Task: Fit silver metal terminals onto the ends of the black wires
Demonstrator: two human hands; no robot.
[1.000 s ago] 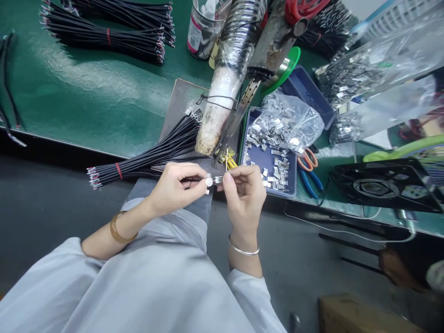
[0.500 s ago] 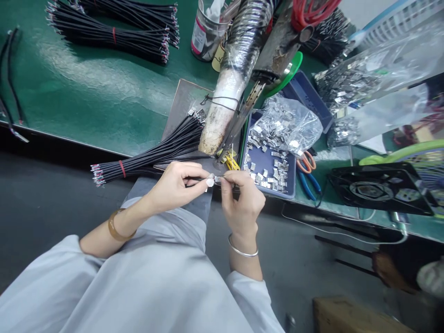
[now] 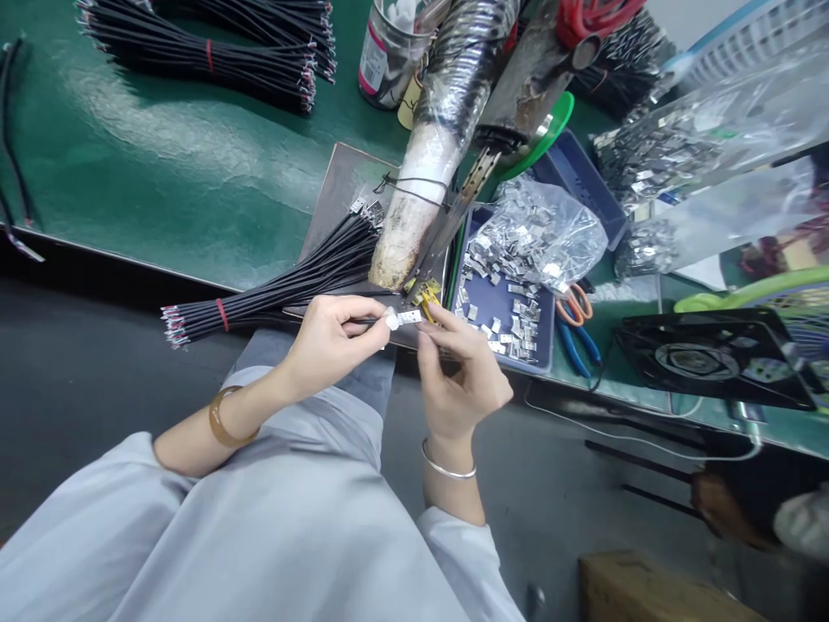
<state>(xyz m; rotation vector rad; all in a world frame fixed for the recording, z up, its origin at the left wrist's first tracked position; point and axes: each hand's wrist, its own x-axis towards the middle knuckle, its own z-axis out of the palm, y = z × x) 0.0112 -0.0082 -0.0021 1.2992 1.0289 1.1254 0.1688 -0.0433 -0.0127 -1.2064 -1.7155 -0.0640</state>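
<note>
My left hand point(image 3: 340, 337) is closed, pinching a black cable at its end, with a white covering on a fingertip. From that pinch a silver USB plug point(image 3: 409, 318) points to the right. Just beyond the plug's tip is my right hand point(image 3: 463, 367), its thumb and forefinger parted and nothing visible between them. Behind the hands lies a bundle of black cables point(image 3: 291, 275) tied with a red band, with silver plugs at its far end. A blue tray point(image 3: 490, 302) of loose metal plug shells stands to the right of it.
A white-ended duct point(image 3: 424, 164) slants down above the work spot, beside a metal arm point(image 3: 453, 220). Blue-handled pliers point(image 3: 576, 333) and a black fan point(image 3: 709, 356) lie to the right. More cable bundles point(image 3: 200, 60) and a clear jar point(image 3: 385, 60) are at the back.
My right thumb and forefinger have let go of the metal plug and moved slightly right, leaving it exposed. My left hand keeps its pinch on the cable end.
</note>
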